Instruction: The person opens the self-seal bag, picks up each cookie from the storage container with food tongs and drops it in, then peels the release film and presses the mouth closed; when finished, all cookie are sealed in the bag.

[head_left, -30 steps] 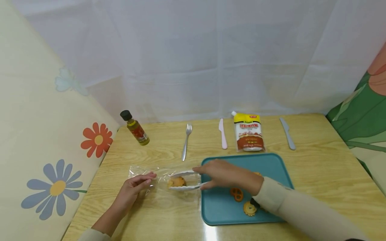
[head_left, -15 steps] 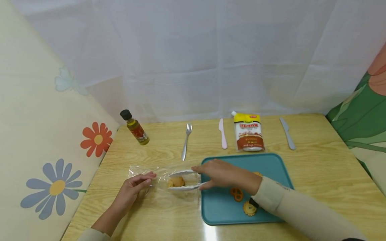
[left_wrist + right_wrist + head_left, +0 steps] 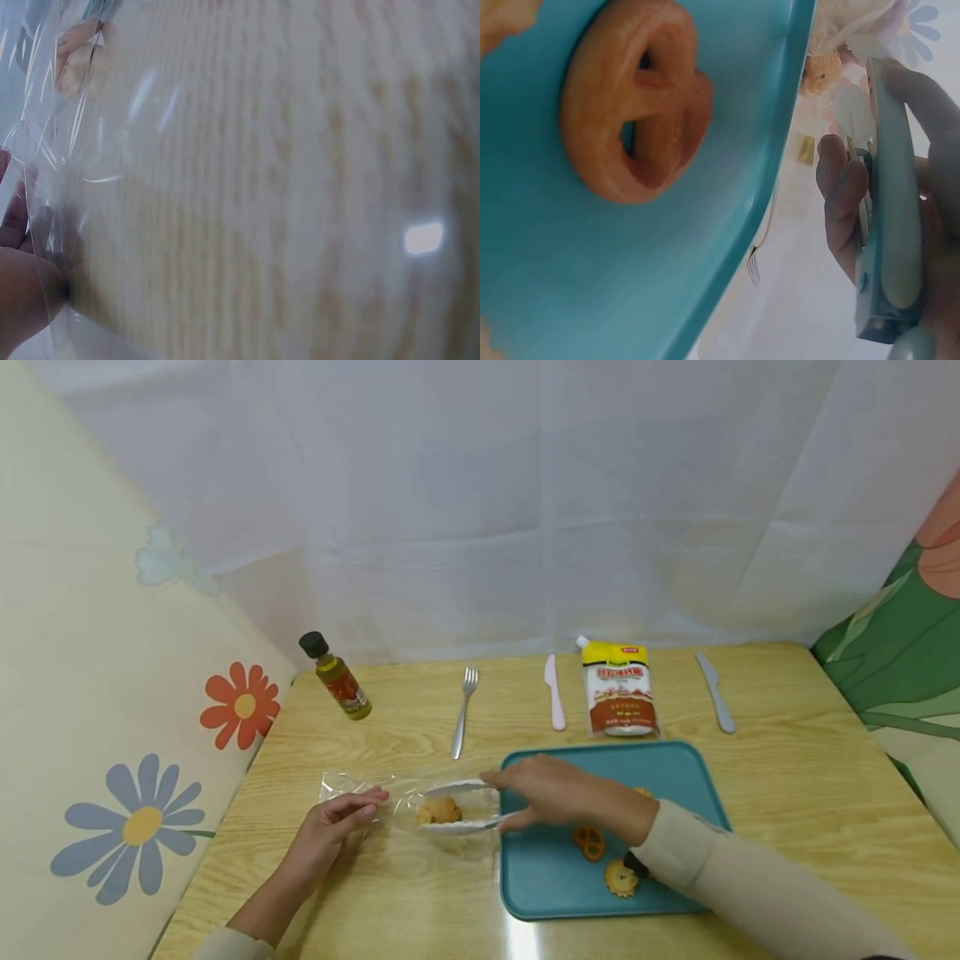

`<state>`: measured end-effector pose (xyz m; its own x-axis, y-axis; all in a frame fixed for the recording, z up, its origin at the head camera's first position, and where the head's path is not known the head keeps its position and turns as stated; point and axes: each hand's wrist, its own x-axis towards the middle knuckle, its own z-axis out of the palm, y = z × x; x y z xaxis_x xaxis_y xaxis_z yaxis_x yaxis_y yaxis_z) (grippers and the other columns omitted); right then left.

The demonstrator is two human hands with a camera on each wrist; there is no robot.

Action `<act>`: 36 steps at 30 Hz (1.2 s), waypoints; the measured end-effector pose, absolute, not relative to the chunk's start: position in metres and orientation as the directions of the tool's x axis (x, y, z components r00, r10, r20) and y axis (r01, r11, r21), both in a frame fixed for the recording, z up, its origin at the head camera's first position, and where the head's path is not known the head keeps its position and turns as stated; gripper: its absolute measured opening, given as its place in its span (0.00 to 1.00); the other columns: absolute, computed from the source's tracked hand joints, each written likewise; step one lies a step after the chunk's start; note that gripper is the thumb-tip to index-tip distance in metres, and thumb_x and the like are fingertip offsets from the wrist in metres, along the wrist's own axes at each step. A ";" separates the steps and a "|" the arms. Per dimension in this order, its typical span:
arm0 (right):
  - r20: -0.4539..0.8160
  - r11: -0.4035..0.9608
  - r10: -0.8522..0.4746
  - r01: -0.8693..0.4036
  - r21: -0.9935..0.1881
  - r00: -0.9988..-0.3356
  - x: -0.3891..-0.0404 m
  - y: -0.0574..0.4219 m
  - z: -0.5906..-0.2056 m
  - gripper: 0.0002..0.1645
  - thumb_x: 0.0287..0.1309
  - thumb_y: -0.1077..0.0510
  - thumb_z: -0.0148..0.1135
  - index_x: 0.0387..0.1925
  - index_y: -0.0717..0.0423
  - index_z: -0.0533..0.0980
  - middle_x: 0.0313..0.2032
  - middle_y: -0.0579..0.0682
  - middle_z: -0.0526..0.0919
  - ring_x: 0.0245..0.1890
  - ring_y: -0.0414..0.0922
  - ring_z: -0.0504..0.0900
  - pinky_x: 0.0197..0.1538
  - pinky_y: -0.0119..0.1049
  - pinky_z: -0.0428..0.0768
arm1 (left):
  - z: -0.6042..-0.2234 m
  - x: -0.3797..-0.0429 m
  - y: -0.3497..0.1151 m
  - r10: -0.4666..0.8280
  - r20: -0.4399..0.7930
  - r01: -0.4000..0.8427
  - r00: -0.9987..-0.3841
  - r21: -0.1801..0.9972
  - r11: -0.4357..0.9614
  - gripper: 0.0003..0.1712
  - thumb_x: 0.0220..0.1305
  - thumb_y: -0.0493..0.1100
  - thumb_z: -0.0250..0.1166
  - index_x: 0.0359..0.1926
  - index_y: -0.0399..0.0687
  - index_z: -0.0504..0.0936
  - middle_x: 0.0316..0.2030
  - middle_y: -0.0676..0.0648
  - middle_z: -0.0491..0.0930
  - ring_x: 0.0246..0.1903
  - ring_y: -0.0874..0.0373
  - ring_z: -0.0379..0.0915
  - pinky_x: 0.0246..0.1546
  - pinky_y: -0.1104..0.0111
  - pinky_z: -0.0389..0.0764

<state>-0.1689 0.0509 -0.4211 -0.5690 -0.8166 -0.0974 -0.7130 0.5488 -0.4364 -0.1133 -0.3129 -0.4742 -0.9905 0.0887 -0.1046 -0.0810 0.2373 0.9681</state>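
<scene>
**Pastry, 1 pc., betw. tongs in clear bag**

Pastry (image 3: 441, 810): lower ctr. of frame, betw. the spread jaws of tongs (image 3: 457, 828), within outline of clear bag (image 3: 450, 850); jaw contact can't be told.

L hand (image 3: 337, 822): lower left, at bag's film; fingers fairly straight, pinch or mere touch can't be told (film blurs the wrist view, too).

R hand (image 3: 547, 789): right of ctr., thumb + fingers gripping tongs, over left part of tray (image 3: 540, 885), lower right; pretzel (image 3: 589, 842) on tray.

Risks: pastry could get dragged back twd. tray if jaws or film snag it; bag could slide if L hand's hold is slack; pastry could crumble if squeezed hard.

Vs. 0.5 s ago: next to no change; tongs a hair further right, L hand same spot.
</scene>
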 end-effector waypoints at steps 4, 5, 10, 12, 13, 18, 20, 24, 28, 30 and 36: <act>-0.089 0.551 -0.809 -0.697 -0.458 -0.581 -0.168 0.056 -0.420 0.45 0.64 0.39 0.70 0.75 0.54 0.68 0.60 0.50 0.83 0.56 0.46 0.83 0.59 0.44 0.82 | -0.473 -0.114 -0.312 0.094 -0.102 -0.076 -0.990 0.967 0.244 0.20 0.73 0.39 0.65 0.57 0.26 0.81 0.55 0.54 0.86 0.59 0.77 0.73 0.57 0.83 0.73; -0.088 0.552 -0.808 -0.695 -0.462 -0.583 -0.168 0.057 -0.419 0.45 0.64 0.40 0.70 0.75 0.54 0.68 0.60 0.50 0.83 0.56 0.46 0.83 0.58 0.44 0.82 | -0.473 -0.114 -0.312 0.092 -0.105 -0.079 -0.990 0.966 0.248 0.20 0.73 0.40 0.65 0.57 0.26 0.81 0.55 0.54 0.86 0.60 0.77 0.72 0.57 0.83 0.73; -0.091 0.556 -0.804 -0.686 -0.469 -0.588 -0.166 0.065 -0.418 0.45 0.64 0.40 0.70 0.75 0.54 0.67 0.62 0.51 0.82 0.56 0.46 0.84 0.57 0.44 0.83 | -0.472 -0.115 -0.312 0.076 -0.125 -0.100 -0.989 0.958 0.269 0.21 0.73 0.42 0.66 0.57 0.28 0.82 0.55 0.55 0.86 0.59 0.78 0.72 0.57 0.83 0.73; -0.093 0.559 -0.802 -0.687 -0.465 -0.590 -0.164 0.069 -0.418 0.45 0.64 0.40 0.70 0.75 0.54 0.67 0.62 0.51 0.82 0.56 0.46 0.84 0.57 0.44 0.83 | -0.472 -0.115 -0.312 0.072 -0.130 -0.106 -0.989 0.956 0.273 0.21 0.73 0.42 0.66 0.57 0.29 0.82 0.55 0.55 0.86 0.59 0.79 0.72 0.57 0.83 0.73; -0.094 0.562 -0.801 -0.688 -0.460 -0.591 -0.164 0.070 -0.418 0.45 0.64 0.40 0.71 0.75 0.54 0.67 0.62 0.51 0.82 0.56 0.46 0.84 0.57 0.44 0.83 | -0.472 -0.115 -0.312 0.071 -0.131 -0.107 -0.989 0.956 0.274 0.21 0.73 0.42 0.66 0.57 0.29 0.82 0.55 0.54 0.86 0.59 0.79 0.72 0.57 0.83 0.73; -0.108 0.581 -0.788 -0.673 -0.458 -0.606 -0.162 0.081 -0.421 0.45 0.64 0.41 0.71 0.75 0.55 0.68 0.63 0.52 0.81 0.59 0.48 0.82 0.60 0.47 0.81 | -0.472 -0.115 -0.312 0.069 -0.136 -0.112 -0.988 0.955 0.274 0.20 0.73 0.42 0.66 0.57 0.30 0.83 0.56 0.51 0.86 0.59 0.79 0.72 0.57 0.83 0.73; -0.112 0.585 -0.783 -0.666 -0.463 -0.611 -0.161 0.085 -0.423 0.45 0.63 0.41 0.71 0.74 0.55 0.68 0.64 0.52 0.81 0.60 0.48 0.82 0.61 0.48 0.81 | -0.472 -0.114 -0.312 0.065 -0.138 -0.115 -0.988 0.954 0.276 0.20 0.72 0.42 0.66 0.57 0.30 0.83 0.56 0.52 0.86 0.59 0.79 0.72 0.57 0.83 0.72; -0.108 0.586 -0.781 -0.663 -0.466 -0.615 -0.158 0.095 -0.426 0.44 0.64 0.41 0.71 0.74 0.55 0.68 0.63 0.52 0.82 0.60 0.47 0.82 0.60 0.47 0.82 | -0.471 -0.114 -0.312 0.058 -0.142 -0.120 -0.988 0.952 0.283 0.21 0.73 0.43 0.66 0.58 0.30 0.82 0.56 0.54 0.86 0.59 0.80 0.71 0.57 0.84 0.72; -0.101 0.585 -0.779 -0.659 -0.473 -0.619 -0.154 0.106 -0.428 0.44 0.64 0.41 0.71 0.74 0.55 0.68 0.63 0.52 0.82 0.58 0.47 0.83 0.58 0.47 0.83 | -0.471 -0.114 -0.312 0.057 -0.141 -0.120 -0.988 0.953 0.277 0.22 0.73 0.42 0.66 0.58 0.29 0.82 0.55 0.54 0.86 0.59 0.79 0.72 0.57 0.83 0.73; -0.096 0.587 -0.774 -0.654 -0.477 -0.625 -0.151 0.111 -0.428 0.44 0.63 0.41 0.72 0.74 0.56 0.69 0.62 0.53 0.83 0.57 0.47 0.84 0.58 0.47 0.83 | -0.472 -0.114 -0.312 0.059 -0.140 -0.119 -0.988 0.955 0.272 0.21 0.73 0.42 0.66 0.58 0.28 0.82 0.55 0.54 0.86 0.59 0.79 0.72 0.57 0.83 0.73; -0.096 0.600 -0.758 -0.632 -0.490 -0.645 -0.143 0.127 -0.429 0.44 0.63 0.42 0.72 0.74 0.56 0.69 0.62 0.54 0.82 0.58 0.49 0.83 0.59 0.49 0.82 | -0.473 -0.114 -0.311 0.058 -0.138 -0.118 -0.989 0.956 0.270 0.20 0.72 0.41 0.66 0.57 0.30 0.83 0.56 0.51 0.86 0.58 0.79 0.72 0.56 0.83 0.74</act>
